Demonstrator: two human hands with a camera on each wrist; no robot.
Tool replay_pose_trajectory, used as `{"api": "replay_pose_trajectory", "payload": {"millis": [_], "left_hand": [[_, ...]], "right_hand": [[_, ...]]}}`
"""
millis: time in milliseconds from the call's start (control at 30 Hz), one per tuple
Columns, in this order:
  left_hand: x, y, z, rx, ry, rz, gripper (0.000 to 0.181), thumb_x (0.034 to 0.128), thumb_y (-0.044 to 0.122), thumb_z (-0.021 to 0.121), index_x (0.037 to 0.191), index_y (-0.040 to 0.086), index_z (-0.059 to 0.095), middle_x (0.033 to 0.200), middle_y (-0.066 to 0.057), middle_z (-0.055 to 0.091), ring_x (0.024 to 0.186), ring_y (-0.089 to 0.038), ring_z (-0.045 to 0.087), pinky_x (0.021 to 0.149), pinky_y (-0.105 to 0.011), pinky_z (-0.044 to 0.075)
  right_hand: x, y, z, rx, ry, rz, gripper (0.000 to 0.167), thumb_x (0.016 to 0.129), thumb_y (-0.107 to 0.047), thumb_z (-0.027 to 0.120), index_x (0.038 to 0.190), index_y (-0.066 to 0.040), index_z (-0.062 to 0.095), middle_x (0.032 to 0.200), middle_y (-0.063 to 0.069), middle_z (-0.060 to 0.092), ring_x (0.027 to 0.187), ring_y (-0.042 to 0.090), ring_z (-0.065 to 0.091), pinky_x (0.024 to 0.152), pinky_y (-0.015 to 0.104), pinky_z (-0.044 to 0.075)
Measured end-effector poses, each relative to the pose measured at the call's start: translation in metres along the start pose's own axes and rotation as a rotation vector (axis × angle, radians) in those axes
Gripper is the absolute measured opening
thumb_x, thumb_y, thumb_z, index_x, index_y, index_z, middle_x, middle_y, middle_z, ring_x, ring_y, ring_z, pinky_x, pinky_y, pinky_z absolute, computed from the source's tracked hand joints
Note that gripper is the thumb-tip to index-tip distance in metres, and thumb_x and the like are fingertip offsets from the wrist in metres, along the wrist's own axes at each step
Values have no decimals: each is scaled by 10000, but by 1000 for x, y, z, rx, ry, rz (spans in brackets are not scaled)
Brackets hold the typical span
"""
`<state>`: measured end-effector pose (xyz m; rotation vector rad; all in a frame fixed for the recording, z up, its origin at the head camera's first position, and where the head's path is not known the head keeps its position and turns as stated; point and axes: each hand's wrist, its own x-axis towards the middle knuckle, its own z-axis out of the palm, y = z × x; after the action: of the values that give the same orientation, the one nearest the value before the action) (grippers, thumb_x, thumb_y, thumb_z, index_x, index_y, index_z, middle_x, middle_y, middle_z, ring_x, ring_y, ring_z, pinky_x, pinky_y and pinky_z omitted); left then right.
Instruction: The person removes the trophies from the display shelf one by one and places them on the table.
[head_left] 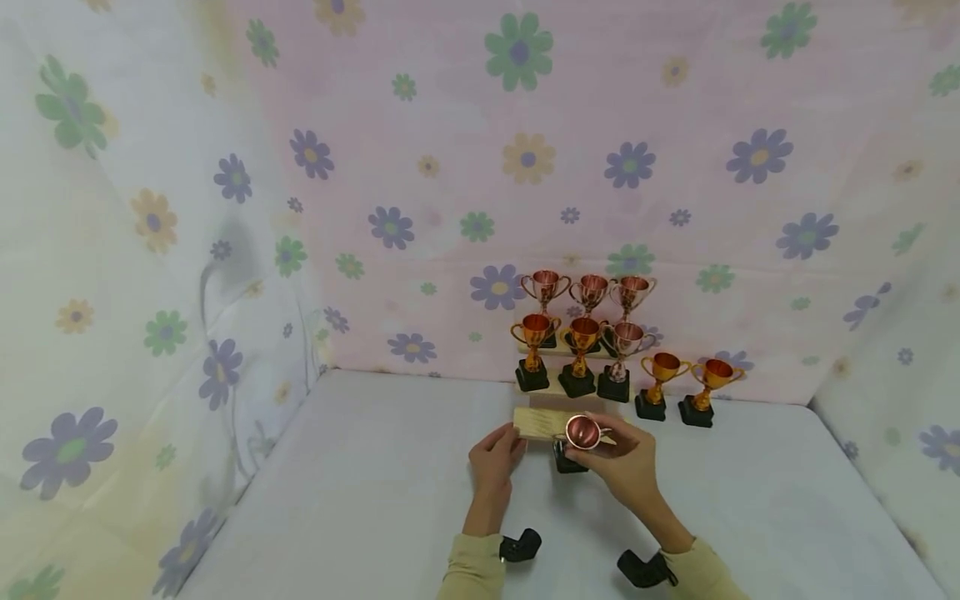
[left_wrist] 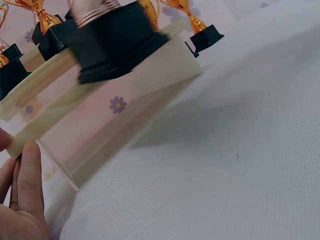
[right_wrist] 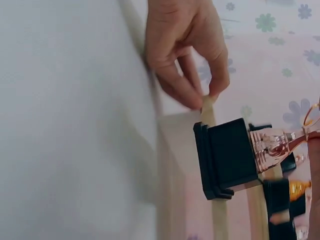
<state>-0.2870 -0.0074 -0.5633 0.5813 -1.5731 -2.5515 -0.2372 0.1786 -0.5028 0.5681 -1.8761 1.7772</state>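
My right hand (head_left: pixel 628 467) grips a small rose-gold trophy (head_left: pixel 583 432) by its cup. In the left wrist view the trophy's black base (left_wrist: pixel 117 45) is blurred and hangs over the lowest step of a stepped wooden rack (head_left: pixel 534 423); whether it touches the step, I cannot tell. With thumb and fingers, my left hand (head_left: pixel 493 468) pinches the left end of that step, as the right wrist view also shows. Two gold trophies and a rose-gold trophy (head_left: pixel 622 346) stand on the middle step. Behind them, three copper-toned trophies (head_left: pixel 545 287) occupy the top step.
Two gold trophies, one nearer (head_left: pixel 654 383) and one farther right (head_left: pixel 705 392), stand on the white table (head_left: pixel 390 483) beside the rack. Flower-patterned cloth (head_left: pixel 420 100) hangs behind and at both sides. Black wrist cameras (head_left: pixel 522 546) sit at both sleeves.
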Motion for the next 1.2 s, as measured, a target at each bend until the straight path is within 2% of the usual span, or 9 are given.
{"api": "replay_pose_trajectory", "payload": {"millis": [100,267,500,700,833,900,1067,1200], "left_hand": [[0,0,-1,2,8,4,294,889,19,717,1155,-103,693,1091,-208,698,873,-158,709,807,-278,626],[-1,-1,-1,-1,6,13,295,894,21,718,1157,-110,690,1091,-209,697,879,-159,709,814,-278,625],[-1,-5,0,1,-8,17,298,898,21,714,1164,-112,684,1117,-215,693,882,-161,714,816,-281,625],[2,-3,1,-4,11,30,293,903,7,704,1171,-109,685,1133,-228,689,893,-162,718,819,-277,624],[1,-2,3,-1,4,25,301,910,17,707,1183,-105,680,1147,-227,684,907,-161,715,836,-279,621],[0,-1,3,-7,4,12,293,912,18,710,1180,-97,683,1146,-216,684,903,-155,714,833,-272,620],[-1,-1,3,-25,3,23,290,916,8,701,1178,-114,678,1152,-232,679,888,-159,717,817,-268,623],[0,-2,3,-18,0,21,283,920,9,698,1175,-112,679,1155,-235,676,889,-161,720,821,-266,621]], "right_hand": [[-12,0,-19,9,-27,-9,553,644,225,837,1159,180,638,1127,-42,738,948,64,704,761,236,624],[-28,-2,-52,-11,-61,23,584,646,244,821,1182,225,590,1136,-103,736,996,55,704,795,255,620],[-44,-11,-89,-48,25,78,587,636,294,786,1190,161,644,1146,-34,754,991,68,710,793,234,613],[-39,-12,-109,-194,169,183,565,659,266,799,1191,132,663,1092,-138,746,913,25,705,751,197,608],[-33,-7,-127,-320,262,201,580,676,246,806,1221,105,667,1061,-206,722,871,-13,686,729,153,594],[-29,-3,-137,-302,308,195,592,672,274,787,1227,111,662,1057,-193,729,866,-15,685,740,141,587],[-15,8,-161,-163,362,179,585,683,313,743,1234,148,637,1070,-110,752,886,13,687,789,150,579],[-11,15,-176,-204,385,220,549,716,273,754,1235,143,633,1043,-136,744,863,-6,672,783,122,568]]}}
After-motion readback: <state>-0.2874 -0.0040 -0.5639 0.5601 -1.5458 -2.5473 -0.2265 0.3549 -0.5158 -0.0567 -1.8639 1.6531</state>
